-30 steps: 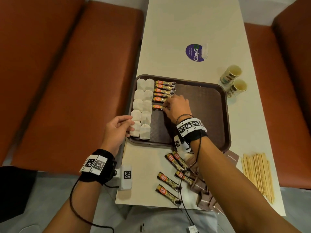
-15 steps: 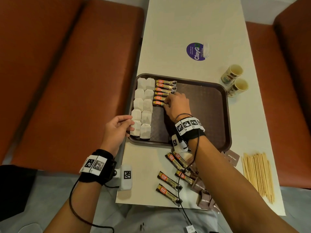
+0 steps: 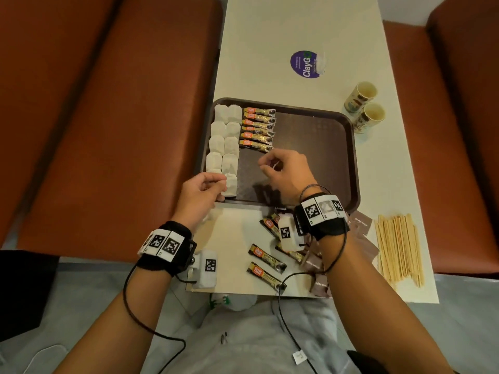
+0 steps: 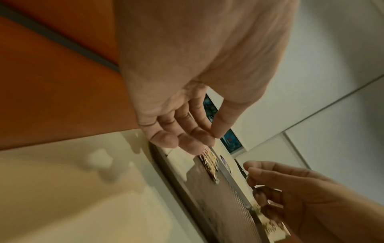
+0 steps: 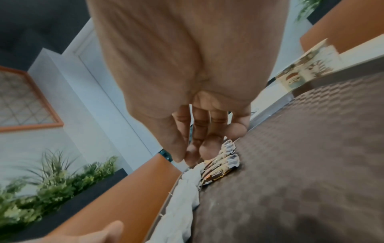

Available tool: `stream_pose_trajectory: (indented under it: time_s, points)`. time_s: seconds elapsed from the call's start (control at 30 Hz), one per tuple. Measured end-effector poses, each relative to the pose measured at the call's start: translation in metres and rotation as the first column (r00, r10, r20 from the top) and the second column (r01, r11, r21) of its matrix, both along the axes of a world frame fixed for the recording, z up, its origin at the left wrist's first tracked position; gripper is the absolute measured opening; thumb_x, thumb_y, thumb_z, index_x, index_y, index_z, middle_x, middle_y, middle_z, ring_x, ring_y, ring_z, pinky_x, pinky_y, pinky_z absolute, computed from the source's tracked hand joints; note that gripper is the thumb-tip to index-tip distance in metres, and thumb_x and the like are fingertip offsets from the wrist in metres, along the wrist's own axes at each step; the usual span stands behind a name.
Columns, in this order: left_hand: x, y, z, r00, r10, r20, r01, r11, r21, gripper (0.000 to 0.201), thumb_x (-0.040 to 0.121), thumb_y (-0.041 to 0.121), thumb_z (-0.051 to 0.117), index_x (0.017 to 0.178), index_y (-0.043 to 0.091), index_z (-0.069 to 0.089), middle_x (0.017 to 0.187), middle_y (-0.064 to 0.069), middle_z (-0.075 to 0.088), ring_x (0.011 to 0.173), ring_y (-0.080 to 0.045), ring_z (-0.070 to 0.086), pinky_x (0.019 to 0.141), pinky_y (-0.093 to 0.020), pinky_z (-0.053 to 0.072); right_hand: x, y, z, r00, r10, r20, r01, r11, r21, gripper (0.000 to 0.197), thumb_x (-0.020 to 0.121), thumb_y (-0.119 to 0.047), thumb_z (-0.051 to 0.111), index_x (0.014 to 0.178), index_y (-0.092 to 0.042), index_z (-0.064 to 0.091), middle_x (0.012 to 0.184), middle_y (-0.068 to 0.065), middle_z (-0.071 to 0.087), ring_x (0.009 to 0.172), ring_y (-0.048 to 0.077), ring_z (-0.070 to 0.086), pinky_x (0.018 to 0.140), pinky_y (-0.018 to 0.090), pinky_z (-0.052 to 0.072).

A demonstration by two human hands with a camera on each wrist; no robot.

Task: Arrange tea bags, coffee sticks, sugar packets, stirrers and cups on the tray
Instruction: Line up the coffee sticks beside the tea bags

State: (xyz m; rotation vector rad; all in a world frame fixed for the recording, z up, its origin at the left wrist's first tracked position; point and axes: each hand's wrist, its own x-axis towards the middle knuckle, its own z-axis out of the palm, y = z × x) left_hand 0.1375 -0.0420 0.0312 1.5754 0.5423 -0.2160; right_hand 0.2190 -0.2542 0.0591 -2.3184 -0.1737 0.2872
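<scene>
Lying on the long pale table (image 3: 270, 36), the brown tray (image 3: 324, 147) holds two columns of white tea bags (image 3: 225, 141) along its left side and, beside them, a row of six coffee sticks (image 3: 258, 129), while more coffee sticks (image 3: 266, 261), brown sugar packets (image 3: 360, 225), wooden stirrers (image 3: 399, 248) and two paper cups (image 3: 364, 107) sit off the tray. A purple sticker (image 3: 305, 63) reads "ClayG". The left hand (image 3: 201, 194) hangs loosely curled by the nearest tea bag, gripping nothing; the right hand (image 3: 286, 171) hovers empty, fingers relaxed.
</scene>
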Motion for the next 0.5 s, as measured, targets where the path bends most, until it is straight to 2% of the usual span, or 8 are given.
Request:
stream_pose_trajectory:
  time_s: [0.07,0.17,0.3,0.43,0.5]
  points:
    - [-0.009,-0.009,-0.002,0.998,-0.066,0.005,0.066,0.997,0.027,0.010,0.097,0.014,0.070,0.105,0.020,0.073,0.100,-0.010,0.075,0.072,-0.010,0.066,0.061,-0.023,0.048,-0.022,-0.008,0.004,1.000,-0.003,-0.028,0.003,1.000,0.005,0.005,0.092,-0.019,0.070,0.095,-0.021,0.074,0.089,-0.010,0.069,0.079,0.000,0.061,0.068,0.004,0.045]
    - [-0.025,-0.022,-0.007,0.990,-0.140,0.013,0.139,0.989,0.045,0.013,0.098,0.014,0.070,0.110,0.015,0.073,0.103,-0.012,0.075,0.071,-0.009,0.066,0.057,-0.016,0.047,-0.055,-0.022,0.002,0.997,-0.011,-0.072,0.010,1.000,-0.011,0.005,0.091,-0.019,0.072,0.093,-0.022,0.075,0.087,-0.010,0.070,0.077,0.001,0.061,0.066,0.003,0.043]
    - [-0.047,-0.035,-0.019,0.972,-0.235,0.003,0.234,0.969,0.083,0.011,0.096,0.019,0.072,0.107,0.020,0.074,0.105,-0.009,0.076,0.072,-0.009,0.069,0.058,-0.013,0.045,-0.095,-0.043,-0.008,0.988,-0.067,-0.137,0.057,0.995,-0.077,0.006,0.090,-0.024,0.073,0.092,-0.030,0.074,0.091,-0.013,0.071,0.087,0.002,0.064,0.079,0.019,0.050]
    - [-0.064,-0.045,-0.027,0.948,-0.319,-0.011,0.317,0.936,0.150,0.009,0.096,0.022,0.073,0.105,0.023,0.074,0.104,-0.003,0.075,0.078,-0.013,0.071,0.060,-0.013,0.047,-0.128,-0.057,-0.015,0.987,-0.060,-0.150,0.027,0.976,-0.215,0.011,0.088,-0.021,0.074,0.098,-0.025,0.075,0.090,-0.010,0.068,0.076,0.001,0.058,0.076,0.025,0.053]
    - [-0.071,-0.048,-0.029,0.928,-0.374,-0.005,0.367,0.907,0.206,0.009,0.096,0.023,0.073,0.104,0.025,0.074,0.102,0.001,0.075,0.086,-0.015,0.071,0.070,-0.017,0.052,-0.140,-0.060,-0.019,0.987,-0.017,-0.163,-0.040,0.940,-0.339,0.018,0.087,-0.027,0.076,0.105,-0.024,0.073,0.098,-0.005,0.065,0.085,0.009,0.058,0.080,0.028,0.054]
